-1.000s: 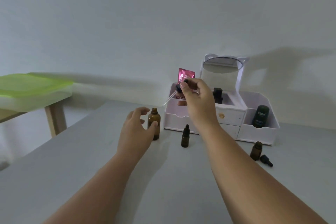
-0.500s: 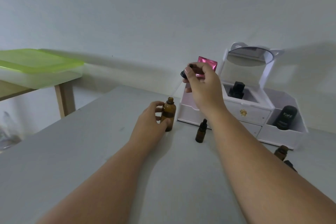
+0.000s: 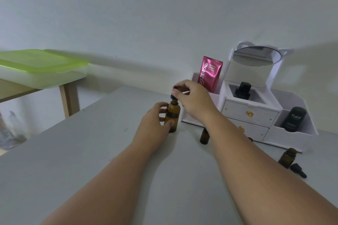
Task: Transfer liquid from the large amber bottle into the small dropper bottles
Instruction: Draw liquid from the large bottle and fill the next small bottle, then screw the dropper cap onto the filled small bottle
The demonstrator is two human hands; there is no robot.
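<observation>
On the grey table (image 3: 91,160), towards its far side, the large amber bottle (image 3: 172,117) stands upright, just left of the white organiser (image 3: 250,115). The left hand (image 3: 154,122) is curled round the bottle's left side, thumb and fingers touching the glass about mid-height. The right hand (image 3: 192,99) sits directly above the bottle's neck, its fingertips pinched closed on the dark dropper cap (image 3: 173,96), which is at the bottle mouth; whether the cap is seated cannot be told.

One small dropper bottle (image 3: 204,135) stands upright near the organiser's front, partly behind the right forearm and well clear of both hands. A second small bottle (image 3: 288,157) stands further right, uncapped, with a loose dropper cap (image 3: 297,170) lying just beside it on the table.

Open table surface lies to the left of and in front of the large bottle. To the right the organiser's wall is close by.
</observation>
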